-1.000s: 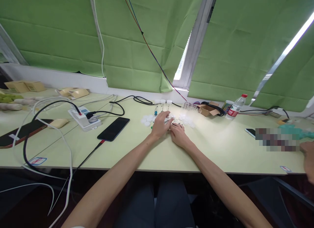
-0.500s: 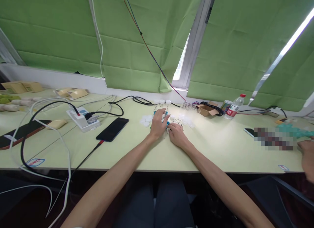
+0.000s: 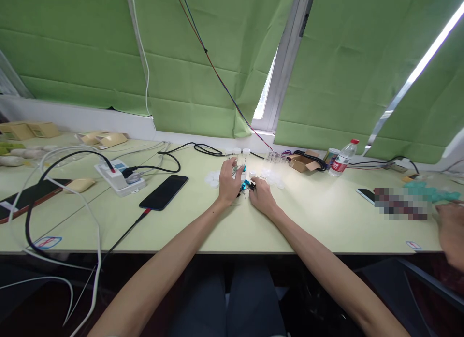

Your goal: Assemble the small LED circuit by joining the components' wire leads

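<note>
Both hands meet over the middle of the worktop [image 3: 319, 221], toward its far edge. The left hand [image 3: 228, 181] has its fingers curled up around a small thin piece; what it is, or how firmly it is pinched, I cannot tell. The right hand [image 3: 261, 197] lies palm down, fingertips touching a cluster of tiny blue and dark parts [image 3: 247, 184] between the two hands; its grip is hidden. Clear vials [image 3: 241, 155] stand just beyond, with white lids [image 3: 212, 178] to their left. A phone [image 3: 164, 192] lies nearer the left, a bottle [image 3: 341, 160] by the far edge. Another person's hand [image 3: 449, 228] rests at the right edge.
</note>
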Available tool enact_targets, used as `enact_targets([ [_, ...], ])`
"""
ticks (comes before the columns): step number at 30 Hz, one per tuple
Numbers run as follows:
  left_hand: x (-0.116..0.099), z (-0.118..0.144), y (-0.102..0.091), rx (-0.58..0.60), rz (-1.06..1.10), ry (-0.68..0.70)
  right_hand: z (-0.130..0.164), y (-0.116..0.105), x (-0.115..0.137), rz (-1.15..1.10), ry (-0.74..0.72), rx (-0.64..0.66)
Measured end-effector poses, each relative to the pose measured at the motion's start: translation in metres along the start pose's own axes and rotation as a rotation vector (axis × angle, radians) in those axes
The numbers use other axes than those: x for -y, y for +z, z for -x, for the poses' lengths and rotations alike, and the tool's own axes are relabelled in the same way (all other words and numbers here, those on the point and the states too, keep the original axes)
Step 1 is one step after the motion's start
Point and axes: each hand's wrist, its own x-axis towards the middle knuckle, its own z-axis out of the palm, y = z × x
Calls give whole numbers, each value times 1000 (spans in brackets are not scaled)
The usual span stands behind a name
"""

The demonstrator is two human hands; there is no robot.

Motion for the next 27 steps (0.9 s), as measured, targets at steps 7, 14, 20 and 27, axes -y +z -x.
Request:
enact_targets([
  [7, 0, 3, 2, 22, 3, 2, -10, 5, -3, -9, -17, -99],
  [14, 0, 4, 4, 31, 3, 3, -34, 6, -16, -8, -15, -81],
  [20, 1, 4, 5, 28, 5, 13, -53, 13, -30, 8, -33, -31],
  [27, 0, 5, 3, 44, -3, 17, -57, 20, -33, 77, -29, 52],
])
